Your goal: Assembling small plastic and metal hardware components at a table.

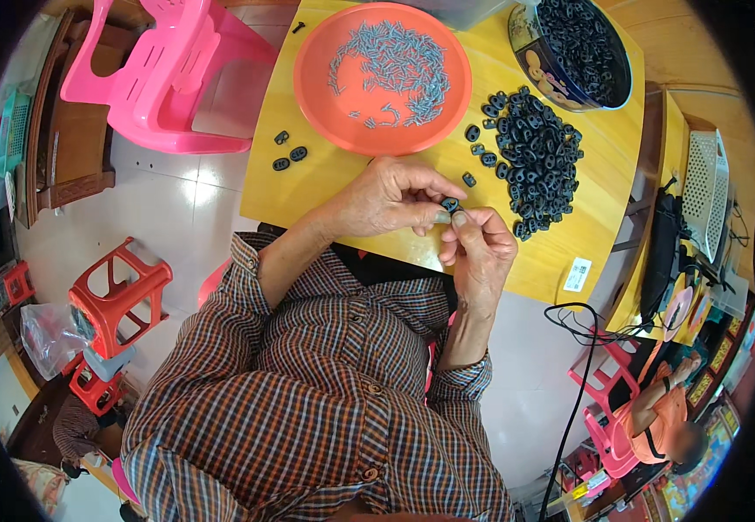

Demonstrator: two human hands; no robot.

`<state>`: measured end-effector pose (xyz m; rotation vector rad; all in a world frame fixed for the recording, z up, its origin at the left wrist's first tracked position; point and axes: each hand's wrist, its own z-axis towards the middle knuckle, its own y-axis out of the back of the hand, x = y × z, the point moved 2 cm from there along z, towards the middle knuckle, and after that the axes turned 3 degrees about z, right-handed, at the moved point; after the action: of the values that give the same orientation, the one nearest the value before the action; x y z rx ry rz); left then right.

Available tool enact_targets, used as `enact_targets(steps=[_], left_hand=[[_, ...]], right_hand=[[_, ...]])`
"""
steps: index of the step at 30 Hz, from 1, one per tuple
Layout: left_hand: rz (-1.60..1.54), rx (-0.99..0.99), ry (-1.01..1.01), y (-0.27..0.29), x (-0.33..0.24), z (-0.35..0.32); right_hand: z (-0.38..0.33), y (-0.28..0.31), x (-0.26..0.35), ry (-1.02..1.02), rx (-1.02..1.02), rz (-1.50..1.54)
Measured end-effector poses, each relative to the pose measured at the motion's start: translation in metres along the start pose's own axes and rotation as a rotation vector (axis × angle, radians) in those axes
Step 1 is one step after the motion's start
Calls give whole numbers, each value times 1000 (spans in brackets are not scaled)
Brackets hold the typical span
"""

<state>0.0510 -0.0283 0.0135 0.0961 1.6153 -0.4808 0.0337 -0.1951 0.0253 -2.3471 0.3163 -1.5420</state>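
Note:
Above the near edge of the yellow table (377,239), both hands meet at a small black oval plastic piece (450,205) with holes. My left hand (386,198) pinches it from the left between thumb and fingertips. From the right, the thumb and fingers of my right hand (484,246) close on the same piece. Fingertips partly hide it. Just right of the hands spreads a heap of similar black pieces (541,161). Beyond the hands, an orange plastic basin (330,122) holds many small silvery screws or pins (404,61).
Three black pieces (290,158) lie apart at the table's left. A round tin (560,91) full of black parts stands far right. A white label (577,274) lies near the right corner. Around are a pink chair (169,78), a red stool (121,296), a black cable (579,391) and a seated person (656,422).

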Motion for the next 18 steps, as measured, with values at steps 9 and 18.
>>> enact_targets(steps=[9, 18], left_hand=[[45, 61, 49, 4, -4, -2], [34, 34, 20, 2, -1, -1]], right_hand=[[-2, 1, -2, 14, 37, 21], [-1, 1, -5, 14, 49, 28]])
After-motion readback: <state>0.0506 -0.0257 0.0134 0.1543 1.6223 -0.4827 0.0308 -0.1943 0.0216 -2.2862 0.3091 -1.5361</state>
